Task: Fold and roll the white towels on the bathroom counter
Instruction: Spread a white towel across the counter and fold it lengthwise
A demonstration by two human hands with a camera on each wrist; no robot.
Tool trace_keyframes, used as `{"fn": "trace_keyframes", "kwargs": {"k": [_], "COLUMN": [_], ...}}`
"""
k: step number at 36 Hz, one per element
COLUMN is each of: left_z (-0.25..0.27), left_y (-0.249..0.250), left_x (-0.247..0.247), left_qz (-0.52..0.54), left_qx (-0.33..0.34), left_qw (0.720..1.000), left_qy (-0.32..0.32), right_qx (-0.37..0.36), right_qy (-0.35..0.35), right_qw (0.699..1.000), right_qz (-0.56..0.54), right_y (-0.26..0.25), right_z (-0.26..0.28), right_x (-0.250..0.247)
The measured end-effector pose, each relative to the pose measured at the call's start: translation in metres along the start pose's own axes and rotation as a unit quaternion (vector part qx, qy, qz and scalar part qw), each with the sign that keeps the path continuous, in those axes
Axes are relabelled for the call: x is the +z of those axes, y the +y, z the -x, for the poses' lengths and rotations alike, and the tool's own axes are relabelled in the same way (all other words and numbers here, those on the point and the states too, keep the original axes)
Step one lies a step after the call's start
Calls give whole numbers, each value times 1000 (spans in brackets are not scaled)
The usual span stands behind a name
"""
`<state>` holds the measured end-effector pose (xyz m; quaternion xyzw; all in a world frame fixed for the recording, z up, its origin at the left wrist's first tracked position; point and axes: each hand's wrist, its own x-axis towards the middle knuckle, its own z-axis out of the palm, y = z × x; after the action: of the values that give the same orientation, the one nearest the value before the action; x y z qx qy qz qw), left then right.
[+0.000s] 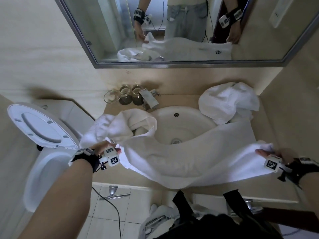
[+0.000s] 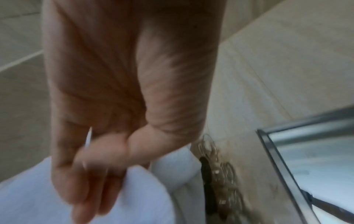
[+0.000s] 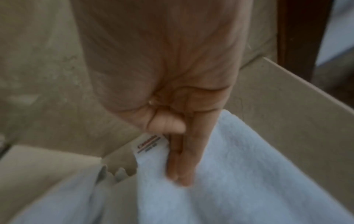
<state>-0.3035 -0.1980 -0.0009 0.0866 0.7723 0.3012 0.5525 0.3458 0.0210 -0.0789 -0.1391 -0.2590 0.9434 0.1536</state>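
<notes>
Bathroom counter [image 1: 181, 100], hands [image 1: 101, 147] [image 1: 276, 153] pinching towel [image 1: 198, 157] (white)

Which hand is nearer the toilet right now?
Left. The left hand holds the towel right beside the toilet; the right hand holds its other end, across the sink.

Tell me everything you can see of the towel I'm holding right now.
The towel is plain white terry, thick-looking, stretched wide between both hands. The left hand grips one end; the right hand pinches the other, beside a small sewn label. Its middle sags over the near side of the sink and rests on the counter, creased.
</notes>
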Motion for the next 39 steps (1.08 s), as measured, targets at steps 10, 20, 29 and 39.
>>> {"fn": "trace_keyframes", "kwargs": {"k": [10,20,29,39], "left_z": [-31,-60,-88,-98], "left_y": [23,45,70,64], "left_x": [53,82,115,140], "left_qz": [-430,-483,-566,-648], "left_qx": [97,103,235,276], "left_qw": [897,869,785,706], "left_qy": [47,-22,-91,-73], "right_qx": [203,321,362,295], "right_qy": [615,530,529,569], "right_qw": [661,585,557,574], "right_qz": [379,524,529,509], "right_y": [1,-11,-4,-9], "right_z": [-50,-103,-126,-112], "right_x": [61,43,72,59]}}
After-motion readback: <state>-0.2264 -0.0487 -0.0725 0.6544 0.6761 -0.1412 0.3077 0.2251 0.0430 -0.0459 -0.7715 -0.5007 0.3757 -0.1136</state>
